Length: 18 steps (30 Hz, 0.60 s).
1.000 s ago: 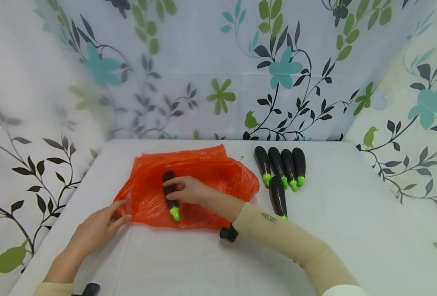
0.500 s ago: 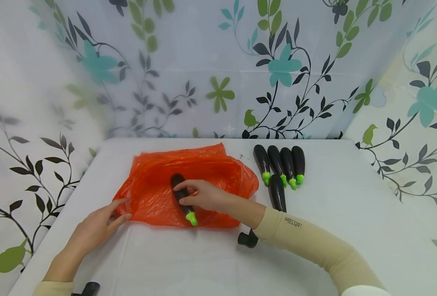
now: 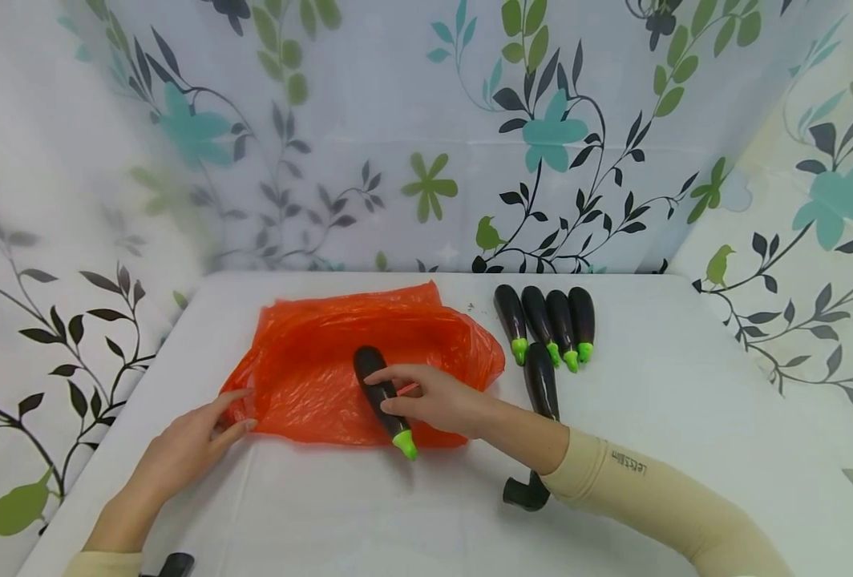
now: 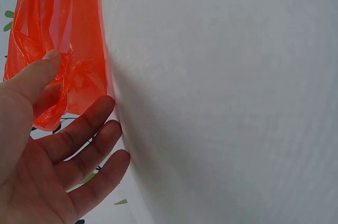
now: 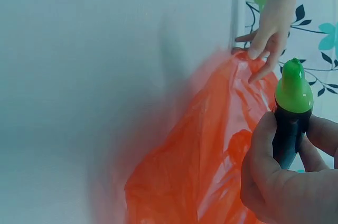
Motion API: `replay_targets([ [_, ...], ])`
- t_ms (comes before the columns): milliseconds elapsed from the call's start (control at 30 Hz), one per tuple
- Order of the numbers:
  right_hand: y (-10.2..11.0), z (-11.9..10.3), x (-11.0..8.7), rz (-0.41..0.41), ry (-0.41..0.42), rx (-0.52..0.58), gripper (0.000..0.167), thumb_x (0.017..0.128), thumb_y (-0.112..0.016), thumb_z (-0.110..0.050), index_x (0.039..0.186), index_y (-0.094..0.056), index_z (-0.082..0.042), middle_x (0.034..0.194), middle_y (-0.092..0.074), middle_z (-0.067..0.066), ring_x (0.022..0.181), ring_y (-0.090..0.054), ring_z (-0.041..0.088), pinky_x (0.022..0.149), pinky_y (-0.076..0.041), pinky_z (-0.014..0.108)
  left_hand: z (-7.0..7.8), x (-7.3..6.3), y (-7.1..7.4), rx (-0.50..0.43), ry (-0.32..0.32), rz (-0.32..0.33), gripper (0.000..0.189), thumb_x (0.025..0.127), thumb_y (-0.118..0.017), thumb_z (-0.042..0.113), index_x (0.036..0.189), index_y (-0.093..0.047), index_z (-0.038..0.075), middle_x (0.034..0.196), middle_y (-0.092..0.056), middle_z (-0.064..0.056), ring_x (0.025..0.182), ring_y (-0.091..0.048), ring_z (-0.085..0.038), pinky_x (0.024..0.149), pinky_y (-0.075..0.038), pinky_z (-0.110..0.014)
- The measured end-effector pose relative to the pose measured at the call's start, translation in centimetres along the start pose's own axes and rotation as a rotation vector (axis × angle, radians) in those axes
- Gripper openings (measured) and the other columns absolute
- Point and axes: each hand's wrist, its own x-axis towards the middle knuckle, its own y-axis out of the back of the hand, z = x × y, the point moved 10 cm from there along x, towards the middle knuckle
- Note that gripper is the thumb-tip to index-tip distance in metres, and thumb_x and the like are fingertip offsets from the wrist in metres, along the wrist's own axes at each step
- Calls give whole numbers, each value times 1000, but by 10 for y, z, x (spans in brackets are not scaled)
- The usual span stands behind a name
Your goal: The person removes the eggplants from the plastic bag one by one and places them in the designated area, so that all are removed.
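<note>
An orange-red plastic bag (image 3: pixel 304 401) lies spread on the table with its mouth gaping. My left hand (image 3: pixel 192 445) is at the bag's left corner; in the left wrist view its thumb and index finger take the plastic between them, while the other fingers (image 4: pixel 87 163) extend free. Over the bag's front part, my right hand (image 3: pixel 434 397) holds a dark eggplant (image 3: pixel 370 369) between thumb and fingers. Its bright green stem end (image 5: pixel 294 94) points toward me and stands out past the bag's front edge. How the bag's far corner folds is hard to tell.
Several more eggplants (image 3: pixel 535 312) lie side by side right of the bag, and another eggplant (image 3: pixel 541 377) lies nearer me, partly hidden by my right forearm. A patterned curtain (image 3: pixel 426 120) surrounds the white table (image 3: pixel 325 513). Black wrist devices (image 3: pixel 527 490) show below my arms.
My right hand has moved right and toward me, carrying the eggplant from the bag's middle to its front edge. The eggplant has turned more slantwise. My left hand has stayed at the bag's corner.
</note>
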Motion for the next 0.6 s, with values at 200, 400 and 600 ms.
replay_targets([
  [200,20,-4,-25,66,25,61,37,94,-67,-24,129,-61,-38,132,-52,0,115,-53,26,87,-54,40,1,2,1,10,-17,9,56,91,-68,34,135,-52,2,92,-63,-5,84,-58,-25,72,-52,-53],
  [400,41,-4,-49,136,38,150,39,96,-65,-25,133,-58,-35,136,-50,5,112,-59,26,90,-52,44,1,1,1,9,-20,4,57,91,-68,34,135,-52,1,88,-61,-2,82,-57,-23,69,-51,-49],
  [600,64,8,-73,221,21,140,38,96,-64,-27,132,-57,-35,134,-51,5,111,-58,24,95,-49,46,2,0,0,-3,-18,4,57,92,-68,35,135,-52,2,90,-63,-3,82,-59,-22,68,-51,-48],
])
